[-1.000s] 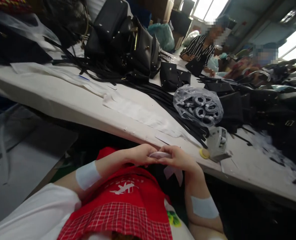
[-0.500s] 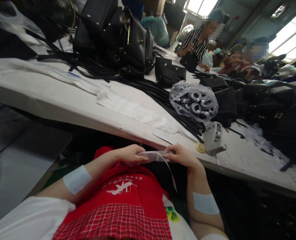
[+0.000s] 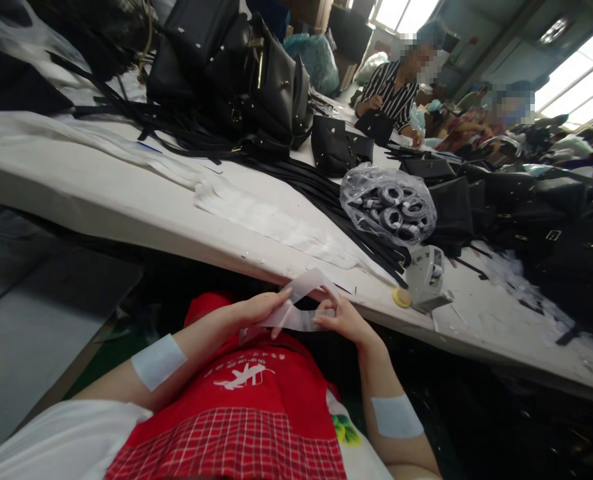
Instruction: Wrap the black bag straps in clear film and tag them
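Observation:
A pale strip of translucent tape or paper [image 3: 301, 303] is stretched and looped between both my hands, just below the near edge of the white table [image 3: 126, 200]. My left hand [image 3: 259, 310] pinches its left end with fingers together. My right hand [image 3: 339, 317] pinches the right end, and the strip arches up over the fingers. Both hands hover above my red apron [image 3: 256, 393].
On the table lie a bag of grey tape rolls [image 3: 391, 207], a white tape dispenser [image 3: 426, 277], black straps [image 3: 326, 197], white strips [image 3: 256, 217] and stacked black bags [image 3: 236, 73]. Other people [image 3: 391, 90] sit at the far end.
The strip, first held flat between my touching hands, has been pulled apart and now loops upward. The hanging tail is gone and my hands have risen slightly.

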`<state>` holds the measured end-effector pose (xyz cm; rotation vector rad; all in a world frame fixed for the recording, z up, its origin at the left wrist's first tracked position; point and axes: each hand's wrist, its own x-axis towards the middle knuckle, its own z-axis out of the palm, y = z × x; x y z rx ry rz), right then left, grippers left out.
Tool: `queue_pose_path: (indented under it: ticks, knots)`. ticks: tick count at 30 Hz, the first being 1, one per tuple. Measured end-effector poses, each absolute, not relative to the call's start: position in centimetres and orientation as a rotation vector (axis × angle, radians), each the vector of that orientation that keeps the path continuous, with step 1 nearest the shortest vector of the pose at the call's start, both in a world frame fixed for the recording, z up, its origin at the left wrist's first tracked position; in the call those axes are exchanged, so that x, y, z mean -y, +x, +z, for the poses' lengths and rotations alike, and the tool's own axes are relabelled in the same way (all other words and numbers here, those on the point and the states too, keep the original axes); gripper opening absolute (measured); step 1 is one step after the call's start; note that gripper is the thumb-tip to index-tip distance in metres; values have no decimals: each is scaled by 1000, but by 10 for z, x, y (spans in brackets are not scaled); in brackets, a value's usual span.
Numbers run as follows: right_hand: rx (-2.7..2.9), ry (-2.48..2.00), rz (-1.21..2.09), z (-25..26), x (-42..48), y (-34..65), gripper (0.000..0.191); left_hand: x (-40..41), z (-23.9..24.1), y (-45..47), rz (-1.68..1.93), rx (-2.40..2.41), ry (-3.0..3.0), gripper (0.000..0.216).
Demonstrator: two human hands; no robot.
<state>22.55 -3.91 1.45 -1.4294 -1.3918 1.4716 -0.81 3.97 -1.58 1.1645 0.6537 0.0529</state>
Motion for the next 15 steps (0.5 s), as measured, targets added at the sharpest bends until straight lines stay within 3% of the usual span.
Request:
queue_pose_path:
  ticks: [4,6,8,12,15]
  knots:
    - [1236,-1454,1296,21,32,211,47,-36,-21,-9,6,-609,1421,78]
    - [1178,-1491,1213,26,30,209,34,-37,-25,-10,44,-610,1504,66]
    - [1172,-1525,1194,28,28,208,34,-41,-25,-10,150,-650,1564,49]
    - [1339,-1523,1280,25,26,205,33,-51,-7,-10,538,-729,1728,50]
    - [1487,-1498,1325,20,27,198,33,-50,17,-2,585,-678,1860,41]
